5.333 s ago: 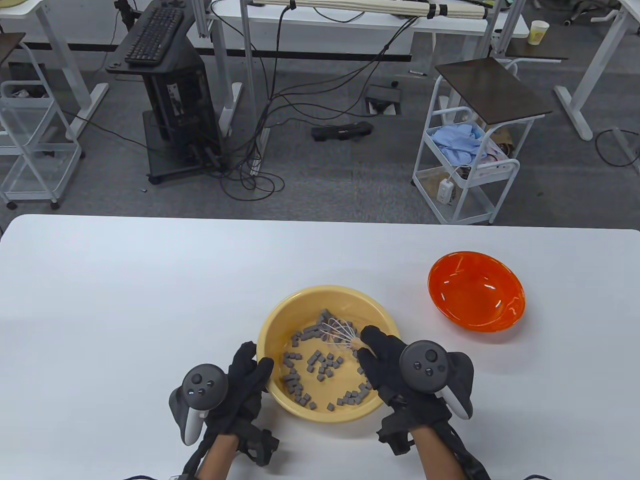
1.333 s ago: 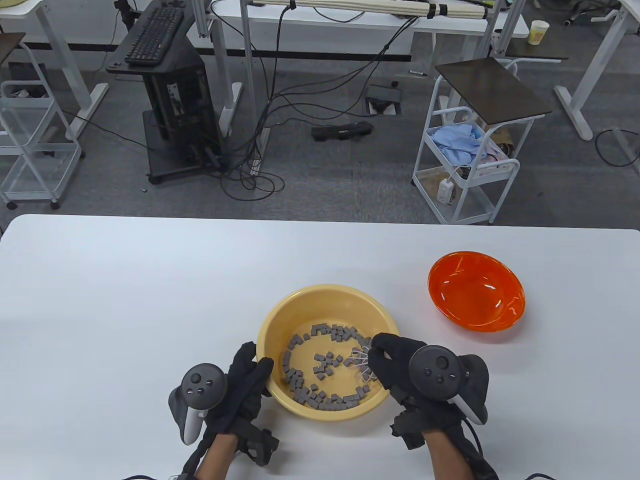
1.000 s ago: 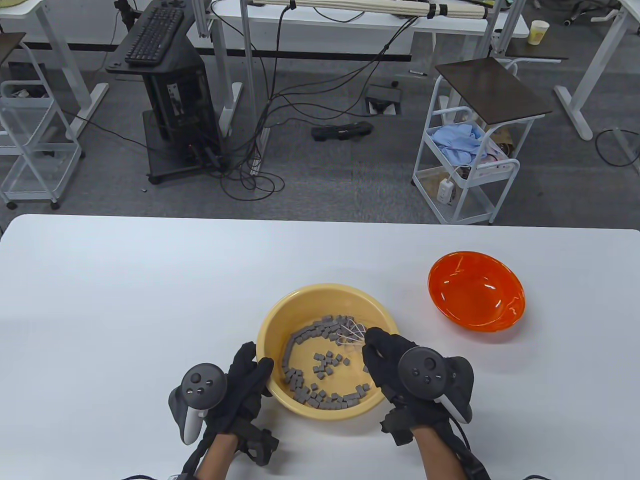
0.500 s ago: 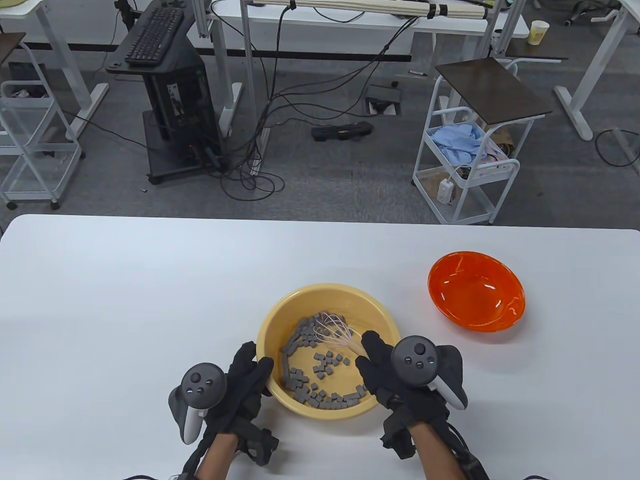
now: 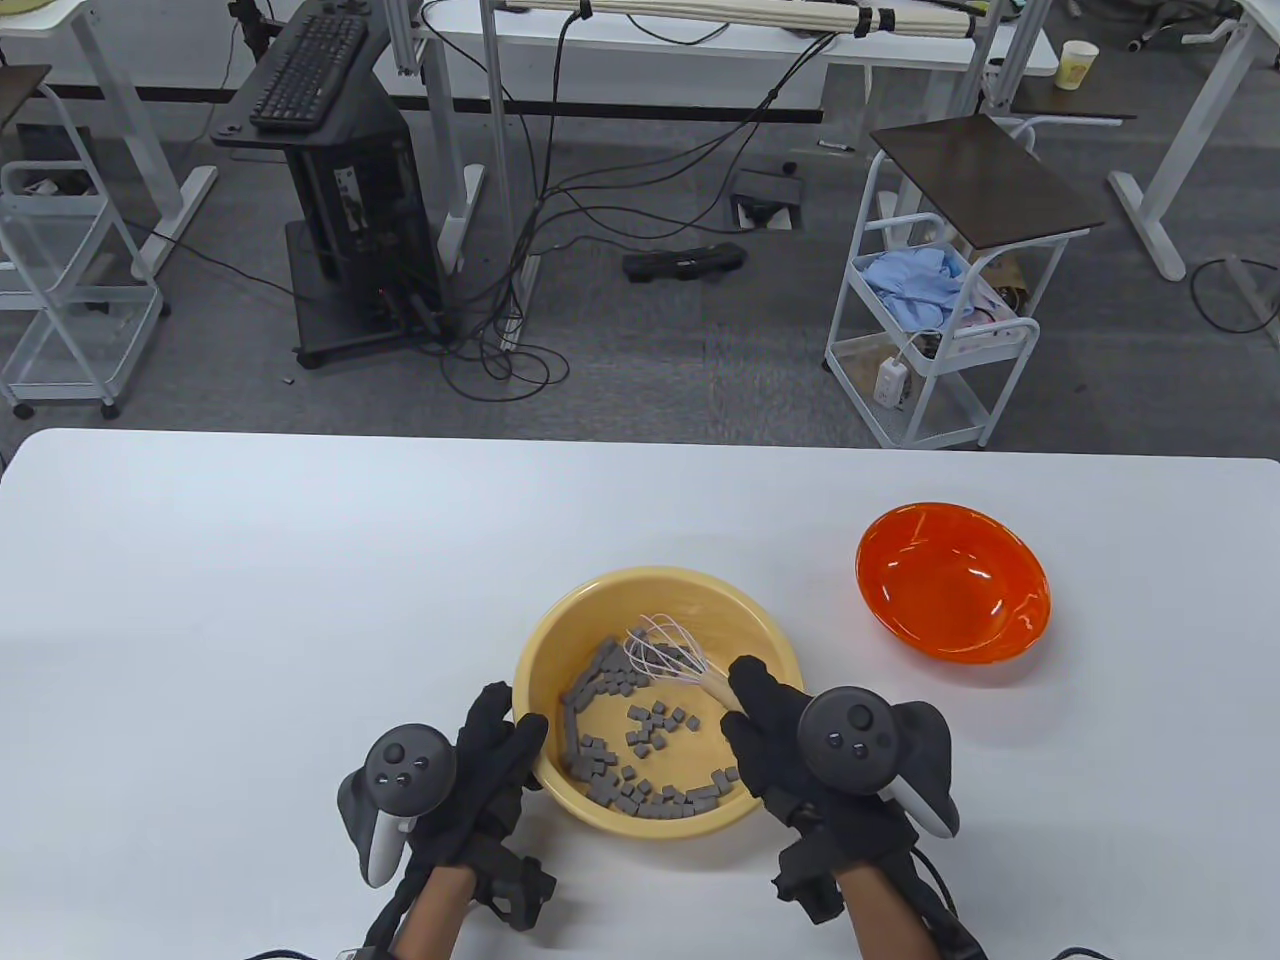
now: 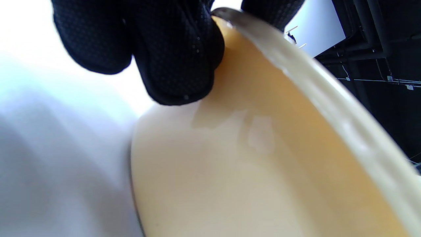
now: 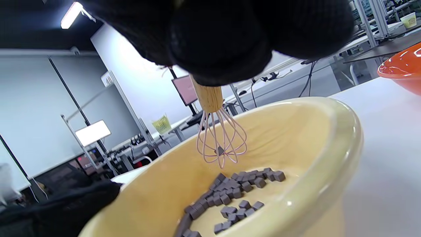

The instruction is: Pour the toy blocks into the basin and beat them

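Table view. A yellow basin [image 5: 660, 600] stands on the white table [image 5: 250, 600]; all positions below are given relative to it. Grey toy blocks [image 5: 640, 745] lie on its floor, in a curved row along the left and near wall plus a small cluster at the centre. The left hand [image 5: 490, 775] is at the basin's near-left rim, fingers against the outer wall and thumb at the rim. The right hand [image 5: 790, 745] is at the near-right rim, fingers clenched round the wooden handle of a whisk [image 5: 665, 660]; the pink wire head sits inside the basin, toward its far side, beside the upper end of the block row. An orange bowl [image 5: 952, 582] stands well apart, to the far right of the basin.

Left wrist view. Gloved fingertips [image 6: 177, 56] press on the basin's outer wall [image 6: 250, 158] just under the rim; the thumb tip shows over the rim.

Right wrist view. The right hand [image 7: 223, 36] grasps the whisk handle [image 7: 210, 95]; the wire head [image 7: 221, 141] hangs above the basin floor, its tip just over the blocks [image 7: 230, 194]. The orange bowl's edge [image 7: 403, 70] shows beyond the basin's right rim [image 7: 342, 144].
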`<state>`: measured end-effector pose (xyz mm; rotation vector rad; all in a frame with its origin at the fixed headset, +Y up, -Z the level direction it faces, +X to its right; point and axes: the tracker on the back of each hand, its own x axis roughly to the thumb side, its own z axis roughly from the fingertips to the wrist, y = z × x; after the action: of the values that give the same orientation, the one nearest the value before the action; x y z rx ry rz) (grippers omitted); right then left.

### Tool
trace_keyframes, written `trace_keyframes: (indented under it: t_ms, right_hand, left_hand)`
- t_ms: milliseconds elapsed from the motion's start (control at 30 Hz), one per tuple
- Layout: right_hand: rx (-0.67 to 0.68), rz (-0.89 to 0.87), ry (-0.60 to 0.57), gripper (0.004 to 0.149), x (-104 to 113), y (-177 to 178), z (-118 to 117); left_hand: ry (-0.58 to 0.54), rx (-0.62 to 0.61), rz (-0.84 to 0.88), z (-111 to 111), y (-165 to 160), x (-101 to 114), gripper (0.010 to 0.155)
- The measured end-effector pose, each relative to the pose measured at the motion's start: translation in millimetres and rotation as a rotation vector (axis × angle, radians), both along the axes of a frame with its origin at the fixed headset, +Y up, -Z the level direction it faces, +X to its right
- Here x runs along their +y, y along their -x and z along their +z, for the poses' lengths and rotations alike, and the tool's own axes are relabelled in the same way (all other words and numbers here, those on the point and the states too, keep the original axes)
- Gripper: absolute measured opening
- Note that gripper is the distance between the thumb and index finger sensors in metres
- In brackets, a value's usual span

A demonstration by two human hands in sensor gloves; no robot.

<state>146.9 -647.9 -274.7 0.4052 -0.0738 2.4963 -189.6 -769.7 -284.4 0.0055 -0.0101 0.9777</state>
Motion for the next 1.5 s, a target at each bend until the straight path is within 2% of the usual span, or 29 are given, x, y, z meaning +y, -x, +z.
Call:
trace_keyframes:
  t_ms: [133,367,467,600,767,867,933,1033,1133,1233,1333,1500]
  right_hand:
    - [-0.010,-0.078,-0.026,0.053,-0.9,-20.9,12.4]
    - [-0.085,-0.271,-0.041,0.053,-16.2,-70.2,40.7]
    - [-0.092,-0.326,-0.028,0.052,-32.6,-89.2,47.1]
    - [-0.041,-0.395,0.105,0.054,-66.2,-104.9,47.5]
    - [-0.058,-0.273,0.144,0.058,-86.8,-108.5,49.8]
    - [-0.076,-0.139,0.158,0.057,-86.1,-104.4,50.5]
    - [-0.076,0.025,0.190,0.055,-83.8,-98.4,49.4]
    - [-0.042,0.175,0.242,0.054,-83.2,-90.3,47.5]
    - [-0.050,0.180,0.165,0.054,-78.3,-88.9,48.2]
    - [-0.106,0.086,0.121,0.055,-74.1,-99.0,49.5]
    - [-0.193,0.050,0.114,0.055,-73.2,-112.8,50.1]
    - [-0.315,0.149,0.161,0.055,-81.6,-129.9,51.6]
  left_hand:
    - [-0.021,-0.015,-0.102,1.0,-1.1,2.9,0.068]
    - [-0.051,-0.011,-0.158,3.7,-5.3,3.1,0.069]
    - [-0.072,-0.014,-0.220,4.9,-5.5,5.3,0.069]
    - [-0.101,-0.004,-0.283,5.1,0.8,8.8,0.071]
    - [-0.136,0.069,-0.223,6.1,21.5,12.3,0.070]
    - [-0.152,0.083,-0.260,6.4,29.8,13.9,0.069]
    - [-0.161,0.088,-0.315,6.6,33.8,15.3,0.069]
    - [-0.169,0.090,-0.375,7.0,34.4,18.0,0.069]
    - [-0.169,0.065,-0.460,7.2,32.4,19.7,0.071]
    - [-0.185,0.050,-0.558,7.9,30.0,20.8,0.072]
    - [-0.188,0.040,-0.624,8.4,29.1,21.0,0.072]
    - [-0.173,0.045,-0.625,7.2,30.7,16.6,0.072]
